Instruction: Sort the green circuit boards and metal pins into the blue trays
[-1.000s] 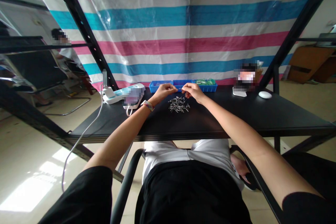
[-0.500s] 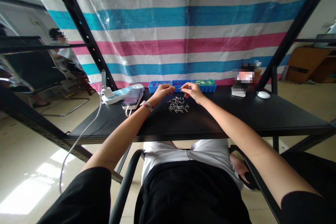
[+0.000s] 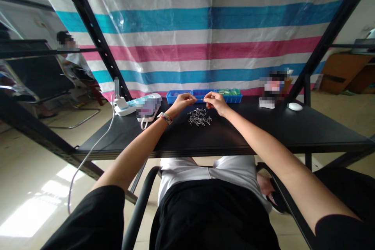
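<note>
Over the black table, my left hand and my right hand face each other, a short gap between their fingertips. Both are closed in a pinch. A thin, silvery metal piece spans the gap, apparently gripped at either end; its exact shape is too small to make out. Just below the hands lies a loose pile of small metal pieces, slim and shiny, resembling rivets. Behind my fingers stands a blue compartment tray, with green items in its right section; my hands partly cover its middle.
On the left of the table are a white power strip with a plugged-in cable and a phone-like device. At the right sit a white mouse-like object and a blurred item. A striped sheet hangs behind.
Both hands hold nearly the same pose, the fingertips slightly shifted around the thin metal piece. The pile and tray have stayed put; the whole view has drifted a little.
</note>
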{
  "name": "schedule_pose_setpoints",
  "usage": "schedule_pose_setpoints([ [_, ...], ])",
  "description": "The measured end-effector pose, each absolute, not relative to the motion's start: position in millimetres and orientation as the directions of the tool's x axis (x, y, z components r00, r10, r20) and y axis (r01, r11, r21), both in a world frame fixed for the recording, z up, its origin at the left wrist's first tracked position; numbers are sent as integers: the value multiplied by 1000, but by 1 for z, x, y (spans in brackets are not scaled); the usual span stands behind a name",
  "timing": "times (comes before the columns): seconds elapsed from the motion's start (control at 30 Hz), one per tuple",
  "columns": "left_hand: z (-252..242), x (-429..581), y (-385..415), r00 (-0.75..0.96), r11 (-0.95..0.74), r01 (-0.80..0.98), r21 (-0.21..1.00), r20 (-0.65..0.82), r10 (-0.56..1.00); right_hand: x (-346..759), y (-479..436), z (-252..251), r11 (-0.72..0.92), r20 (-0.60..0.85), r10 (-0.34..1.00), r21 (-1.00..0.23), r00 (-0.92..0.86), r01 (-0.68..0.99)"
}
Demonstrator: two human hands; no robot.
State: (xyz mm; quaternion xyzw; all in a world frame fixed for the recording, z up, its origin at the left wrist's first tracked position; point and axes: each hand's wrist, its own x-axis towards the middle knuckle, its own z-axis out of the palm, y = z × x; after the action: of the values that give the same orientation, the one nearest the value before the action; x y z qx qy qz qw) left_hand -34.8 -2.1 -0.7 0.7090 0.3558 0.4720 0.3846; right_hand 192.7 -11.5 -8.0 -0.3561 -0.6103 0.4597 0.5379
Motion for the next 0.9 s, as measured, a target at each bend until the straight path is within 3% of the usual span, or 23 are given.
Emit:
schedule_pose_setpoints([
  [0.23,-8,-49,17,367,-488,372,789,357,859,202,16,-1,498,526,846,-837,84,228],
  [0.43,-13,-58,17,473,-514,519,683,271,838,199,37,11,455,594,789,-739,160,498],
  [0.53,-14,-57,14,474,-515,556,652,260,841,200,19,22,485,571,814,-772,112,412],
  [0.6,-14,-55,13,480,-524,570,633,260,838,208,-7,35,457,444,889,-854,-110,249],
  [0.63,-14,-55,13,484,-530,573,624,264,834,213,-24,43,400,342,888,-903,-306,154],
  [0.7,-13,-54,12,486,-543,572,615,280,828,225,-64,62,233,103,679,-969,-727,80],
  [0.77,-12,-54,12,482,-549,568,613,293,826,234,-108,78,99,-196,275,-968,-941,230],
  [0.83,-12,-55,12,474,-544,571,615,294,830,240,-148,85,90,-509,-127,-861,-851,501],
  [0.9,-12,-55,13,467,-535,572,622,289,836,251,-179,81,98,-651,-228,-755,-724,648],
])
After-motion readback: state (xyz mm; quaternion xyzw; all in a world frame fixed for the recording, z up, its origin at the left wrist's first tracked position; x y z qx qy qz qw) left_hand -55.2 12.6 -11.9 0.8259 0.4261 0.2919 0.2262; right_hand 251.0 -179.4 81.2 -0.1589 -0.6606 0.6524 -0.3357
